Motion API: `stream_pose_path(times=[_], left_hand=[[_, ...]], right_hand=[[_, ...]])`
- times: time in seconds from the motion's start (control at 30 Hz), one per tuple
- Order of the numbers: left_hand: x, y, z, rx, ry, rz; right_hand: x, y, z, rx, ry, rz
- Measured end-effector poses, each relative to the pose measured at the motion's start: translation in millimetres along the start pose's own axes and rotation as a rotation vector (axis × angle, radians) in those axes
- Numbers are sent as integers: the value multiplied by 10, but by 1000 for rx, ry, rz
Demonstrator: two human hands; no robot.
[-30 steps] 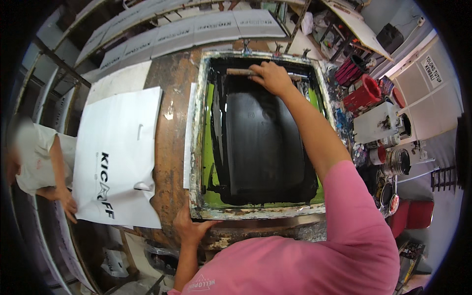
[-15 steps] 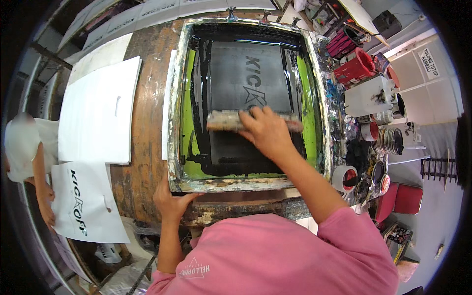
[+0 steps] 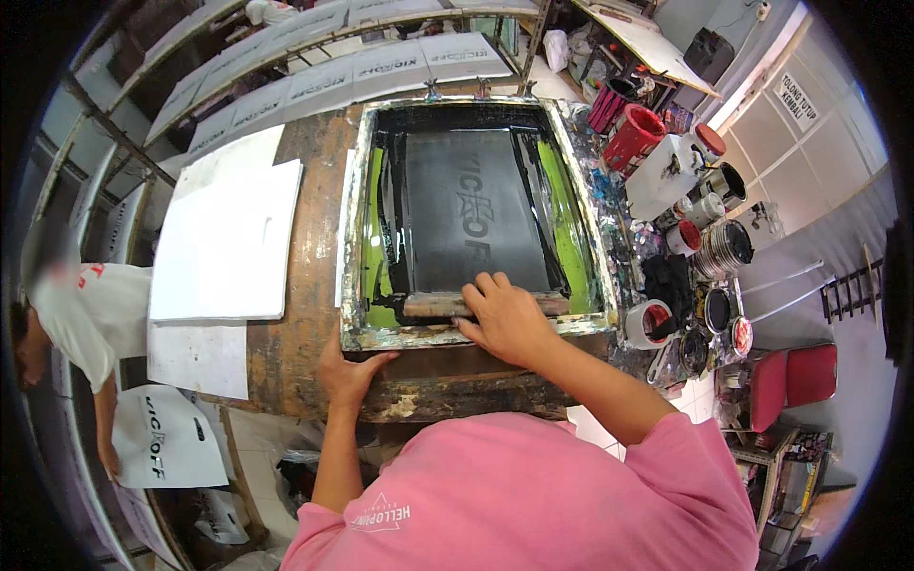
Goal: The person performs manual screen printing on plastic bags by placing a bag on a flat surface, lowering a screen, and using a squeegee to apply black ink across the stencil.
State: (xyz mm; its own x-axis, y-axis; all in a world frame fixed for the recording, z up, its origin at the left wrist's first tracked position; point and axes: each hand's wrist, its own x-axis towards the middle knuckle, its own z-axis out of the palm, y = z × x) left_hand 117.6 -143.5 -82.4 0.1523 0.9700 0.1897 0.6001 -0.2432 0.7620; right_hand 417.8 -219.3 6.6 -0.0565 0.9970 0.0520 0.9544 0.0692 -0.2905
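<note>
A screen-printing frame (image 3: 354, 219) with ink-spattered edges lies on the wooden table in front of me. Its mesh (image 3: 447, 190) is coated with black ink, with green strips along both sides and dark lettering down the middle. My right hand (image 3: 505, 319) is closed over a squeegee (image 3: 433, 305), which rests across the near end of the mesh. At the frame's near left corner is my left hand (image 3: 350, 376), its thumb along the near edge and its fingers mostly hidden behind the corner.
Left of the frame sits a stack of white bags (image 3: 224, 247). A co-worker (image 3: 90, 309) at far left holds a printed white bag (image 3: 169, 438). Ink tubs and cans (image 3: 724, 249) crowd the table's right side. Racks of printed bags (image 3: 390, 67) stand behind. A red chair (image 3: 809, 373) is at right.
My right hand has drawn the squeegee toward me to the near end of the mesh. My left hand stays at the corner. The co-worker has moved the printed bag away from the table.
</note>
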Motion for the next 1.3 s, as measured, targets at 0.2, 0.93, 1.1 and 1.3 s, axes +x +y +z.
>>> stream_pose_path(times=[0.2,0.93,1.1,1.3], left_hand=[[171,622,-218,-553,129,74],[395,468,403,814,-355,133],[445,566,364,608,-360,96],[914,1076,391,55,-106,228]], right_hand=[[-118,-383,-488,-235,430,-53],[1238,-356,-2521,-378,721,-101],[1291,-392,-2598,-361,698,-88],[1238,-492,-2784,-292,551,55]])
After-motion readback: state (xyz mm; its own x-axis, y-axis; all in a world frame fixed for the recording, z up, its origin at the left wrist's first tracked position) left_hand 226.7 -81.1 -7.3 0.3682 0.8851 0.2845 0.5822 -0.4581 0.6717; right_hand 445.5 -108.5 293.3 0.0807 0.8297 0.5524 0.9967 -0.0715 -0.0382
